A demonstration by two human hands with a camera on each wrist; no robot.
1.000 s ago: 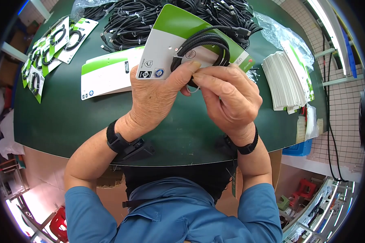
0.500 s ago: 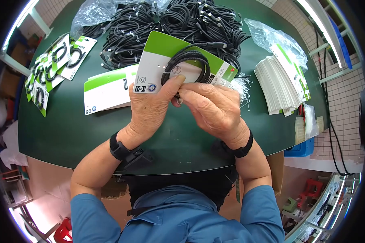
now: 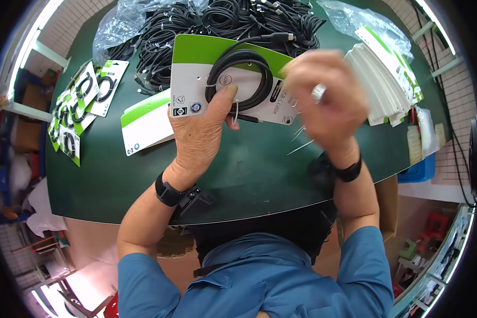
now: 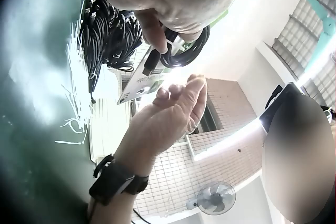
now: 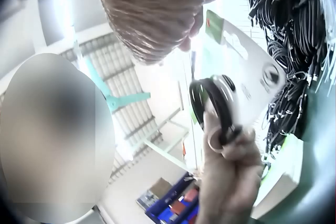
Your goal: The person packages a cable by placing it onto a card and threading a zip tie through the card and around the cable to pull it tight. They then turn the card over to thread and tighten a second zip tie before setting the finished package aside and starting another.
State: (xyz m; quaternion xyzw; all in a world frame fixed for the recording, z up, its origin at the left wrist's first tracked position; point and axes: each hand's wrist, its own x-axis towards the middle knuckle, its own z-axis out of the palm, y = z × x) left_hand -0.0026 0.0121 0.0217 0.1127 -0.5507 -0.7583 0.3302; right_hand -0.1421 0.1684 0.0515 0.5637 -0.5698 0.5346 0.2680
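My left hand holds up a green-and-white backing card, pinching a coiled black braided USB-C cable against its front with the thumb. A looped white tie goes around the lower part of the coil, beside the thumb. My right hand is motion-blurred just off the card's right edge. In the left wrist view the right hand has loosely bent fingers, with nothing visible in them. The right wrist view shows the cable coil standing out from the card.
A large heap of black cables lies at the back. Finished cards with cables are piled at left, a stack of blank cards behind my left hand, another stack at right. White ties lie on the green table.
My right hand has let go of the tie beside the left thumb and moved right, off the card. The left hand still holds the card and cable, now turned more level.
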